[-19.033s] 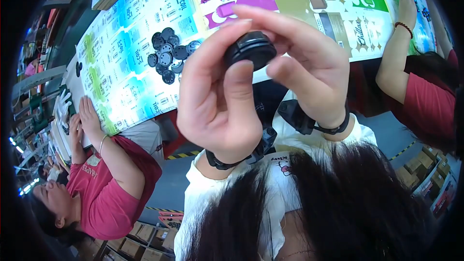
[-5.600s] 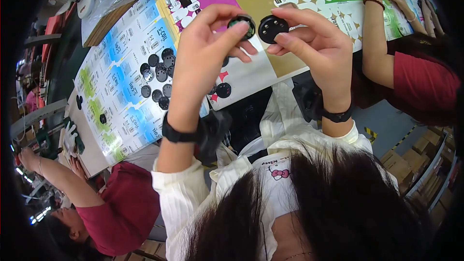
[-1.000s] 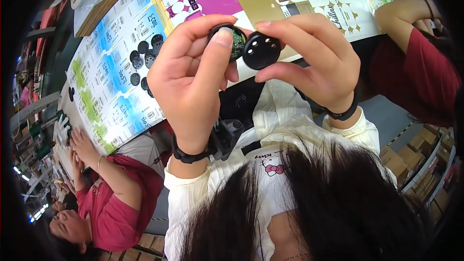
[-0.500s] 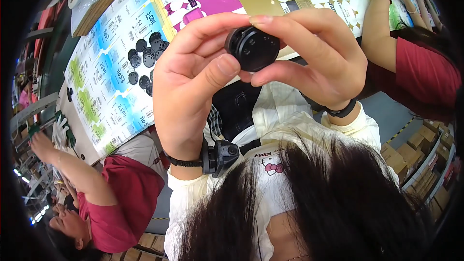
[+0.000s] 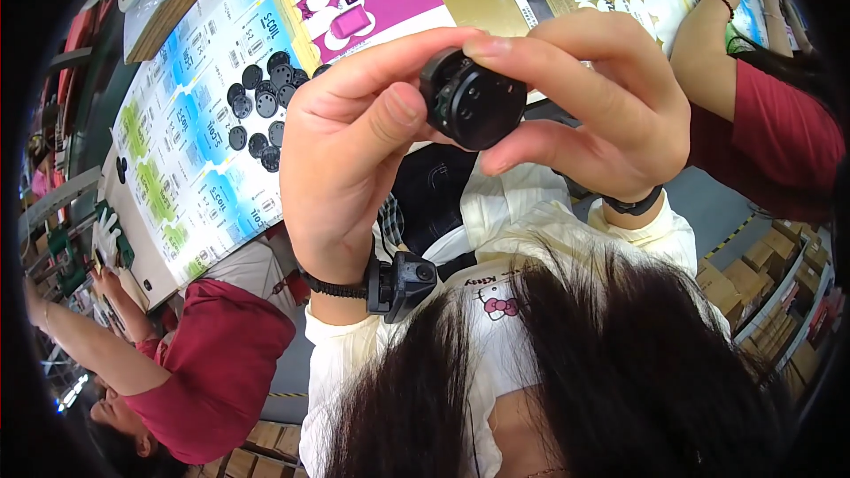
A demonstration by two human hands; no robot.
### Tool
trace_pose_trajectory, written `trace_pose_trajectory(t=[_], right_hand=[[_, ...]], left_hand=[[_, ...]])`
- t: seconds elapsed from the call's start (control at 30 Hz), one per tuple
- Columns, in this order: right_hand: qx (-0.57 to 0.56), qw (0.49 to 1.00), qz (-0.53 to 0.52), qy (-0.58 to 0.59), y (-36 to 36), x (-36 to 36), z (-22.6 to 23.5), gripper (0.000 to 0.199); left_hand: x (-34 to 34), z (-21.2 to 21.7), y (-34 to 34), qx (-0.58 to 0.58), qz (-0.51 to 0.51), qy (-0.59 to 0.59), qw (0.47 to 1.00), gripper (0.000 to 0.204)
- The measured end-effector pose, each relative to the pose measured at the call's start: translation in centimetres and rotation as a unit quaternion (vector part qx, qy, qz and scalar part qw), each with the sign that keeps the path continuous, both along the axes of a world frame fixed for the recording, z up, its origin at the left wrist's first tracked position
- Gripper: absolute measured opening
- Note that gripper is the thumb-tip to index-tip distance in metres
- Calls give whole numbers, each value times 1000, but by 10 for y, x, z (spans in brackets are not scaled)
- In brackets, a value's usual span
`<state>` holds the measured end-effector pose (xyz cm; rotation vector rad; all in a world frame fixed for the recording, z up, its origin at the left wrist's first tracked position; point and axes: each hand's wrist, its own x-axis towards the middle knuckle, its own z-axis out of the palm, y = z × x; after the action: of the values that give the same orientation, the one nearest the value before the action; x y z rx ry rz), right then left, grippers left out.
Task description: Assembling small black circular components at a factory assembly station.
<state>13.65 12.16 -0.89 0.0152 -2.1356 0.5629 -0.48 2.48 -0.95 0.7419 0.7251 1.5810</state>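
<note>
The two round black parts have been brought together into one round black piece (image 5: 474, 109), which is pinched by the left hand (image 5: 354, 159) and right hand (image 5: 602, 115) and should be pressed evenly.

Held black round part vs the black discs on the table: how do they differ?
The held round part is gripped between the left hand and right hand, up off the table; the discs lie loose in a cluster on the printed sheets. The held part looks thicker, like a short cylinder tilted on edge; the discs lie flat and look thin. Both are black and round.
</note>
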Motion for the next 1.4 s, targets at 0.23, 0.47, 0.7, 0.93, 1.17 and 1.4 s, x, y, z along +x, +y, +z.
trace_pose_trajectory(t=[0.23,0.47,0.7,0.93,1.17,1.4], right_hand=[[-1,1000,3,15,-1,-2,-2,50],[12,1000,0,10,0,-2,-2,49],[40,999,-15,11,-2,-3,-3,47],[66,995,-68,-20,-1,0,-9,44],[-418,907,21,49,-26,-12,-21,39],[-597,797,86,-39,-34,-23,-43,37]], left_hand=[[1,4,0,-57,13,118,991,50],[-3,3,0,-52,-19,137,989,50],[-14,-1,-2,-42,-72,110,990,39],[13,14,-9,-82,111,316,939,24],[21,-4,-1,52,261,480,836,15],[5,-27,-7,-14,260,493,830,14]])
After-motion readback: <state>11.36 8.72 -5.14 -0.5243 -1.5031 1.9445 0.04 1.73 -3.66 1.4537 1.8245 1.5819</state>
